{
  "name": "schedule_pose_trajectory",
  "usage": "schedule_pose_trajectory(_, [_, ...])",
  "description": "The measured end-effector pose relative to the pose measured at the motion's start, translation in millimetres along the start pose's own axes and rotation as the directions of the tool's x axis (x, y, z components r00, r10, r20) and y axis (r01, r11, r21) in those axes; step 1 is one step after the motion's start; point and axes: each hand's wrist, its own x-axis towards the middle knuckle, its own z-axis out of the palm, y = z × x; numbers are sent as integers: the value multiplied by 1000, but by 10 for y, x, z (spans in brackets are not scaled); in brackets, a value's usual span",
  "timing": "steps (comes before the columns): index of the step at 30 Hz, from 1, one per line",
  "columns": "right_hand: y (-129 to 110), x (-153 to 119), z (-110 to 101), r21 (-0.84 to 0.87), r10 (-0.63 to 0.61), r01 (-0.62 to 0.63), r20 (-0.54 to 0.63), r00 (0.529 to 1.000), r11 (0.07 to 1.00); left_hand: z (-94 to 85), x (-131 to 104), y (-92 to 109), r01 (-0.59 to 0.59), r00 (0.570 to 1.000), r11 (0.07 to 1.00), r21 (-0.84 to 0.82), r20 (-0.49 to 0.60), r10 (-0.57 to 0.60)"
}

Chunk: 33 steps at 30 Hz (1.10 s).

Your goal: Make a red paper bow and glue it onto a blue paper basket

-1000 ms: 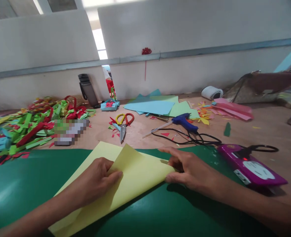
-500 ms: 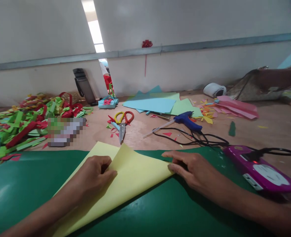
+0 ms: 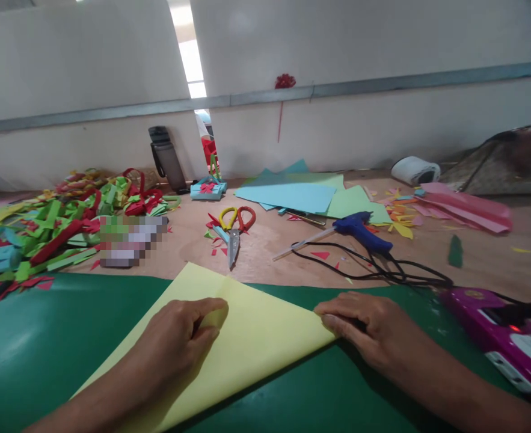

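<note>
A large sheet of yellow paper point(image 3: 256, 331), folded over on itself, lies on a green mat point(image 3: 89, 313). My left hand point(image 3: 179, 337) rests on its left part, fingers curled with thumb and index finger closed on the paper near the edge of the folded layer. At the sheet's right corner, my right hand point(image 3: 364, 325) pinches the paper between thumb and fingers. Beyond the sheet lie scissors point(image 3: 234, 240) with one yellow and one red handle. A blue glue gun point(image 3: 364, 231) lies to their right, a clear stick poking out of its back.
A purple extension box point(image 3: 486, 325) with a plug and red light sits at right. Cut paper strips point(image 3: 62, 222) are heaped at left. Blue and green sheets point(image 3: 287, 189), a dark bottle point(image 3: 168, 162), a white roll point(image 3: 414, 170) and a bag point(image 3: 491, 165) stand along the wall.
The raised flap of the yellow paper has come down flatter under my left hand. My right hand has closed more on the right corner. The view has shifted slightly left.
</note>
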Motion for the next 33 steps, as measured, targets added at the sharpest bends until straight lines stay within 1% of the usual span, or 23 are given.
schedule_pose_trajectory(4, [39,-1,37,-26,-12,12,10,1000,1000,4,0,-6,-38,999,995,89,6,38])
schedule_pose_trajectory(9, [102,-6,88,-93,-72,70,-22,997,993,-33,-21,-10,-78,997,994,73,23,77])
schedule_pose_trajectory(13, [122,-11,105,-127,-92,84,-51,994,988,-46,-32,-7,-64,998,996,65,18,63])
schedule_pose_trajectory(17, [120,-12,114,-110,-72,64,-72,995,992,-53,-35,0,-75,997,994,76,39,73])
schedule_pose_trajectory(20, [124,-6,111,-102,-54,45,-83,995,994,-41,-31,-34,-91,995,992,86,44,88])
schedule_pose_trajectory(25, [125,7,59,-76,-9,4,-62,998,997,6,-47,-93,-111,992,986,122,65,104])
schedule_pose_trajectory(27, [113,11,33,-77,12,-15,-51,999,997,7,-64,-61,-108,992,985,133,86,97])
schedule_pose_trajectory(30, [91,14,12,-104,44,-47,-27,999,993,-23,-87,40,-76,991,989,130,122,60])
schedule_pose_trajectory(33, [81,15,18,-130,33,-36,-24,999,991,-55,-93,118,-58,990,993,106,133,44])
